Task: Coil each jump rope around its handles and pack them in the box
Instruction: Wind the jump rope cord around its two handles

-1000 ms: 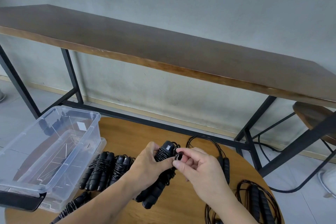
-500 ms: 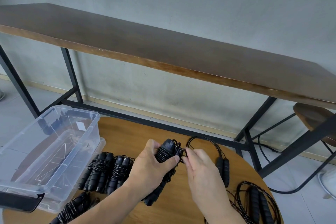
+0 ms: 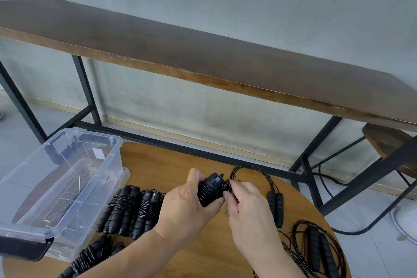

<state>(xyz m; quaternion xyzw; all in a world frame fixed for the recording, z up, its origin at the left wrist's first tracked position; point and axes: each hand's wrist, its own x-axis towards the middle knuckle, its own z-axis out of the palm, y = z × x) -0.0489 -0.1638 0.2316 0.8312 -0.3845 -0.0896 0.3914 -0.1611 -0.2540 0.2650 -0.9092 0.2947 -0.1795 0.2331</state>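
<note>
Holding the coiled jump rope point(image 3: 211, 190) above the round bench point(image 3: 171, 162), the left hand point(image 3: 187, 207) has its grip clamped round the paired handles, thumb up one side, fingers curled under. Cord is wound tightly round the handles; one faceted handle cap shows at the top. Right hand point(image 3: 246, 205): grip pinched together on the loose cord end just beside that cap, fingertips touching the coil.

Positions relative to the held rope:
- Left, near, on the bench: two wound ropes point(image 3: 130, 209) lying side by side, handles touching.
- Lower left, at the bench edge: another wound rope point(image 3: 86, 258), partly cut off by the frame.
- Far left: clear plastic box point(image 3: 56, 228), open, resting on its lid, overhanging the bench edge; nothing packed in it that can be made out.
- Right, near: an uncoiled rope point(image 3: 276, 207), handles together, cord looping up behind the right hand.
- Lower right: more loose rope point(image 3: 320, 248) in a tangle, count unclear.
- Behind and above: long dark wooden table point(image 3: 203, 58) on a black metal frame, against a grey wall.
- Far right: round stool seat point(image 3: 388, 142).
</note>
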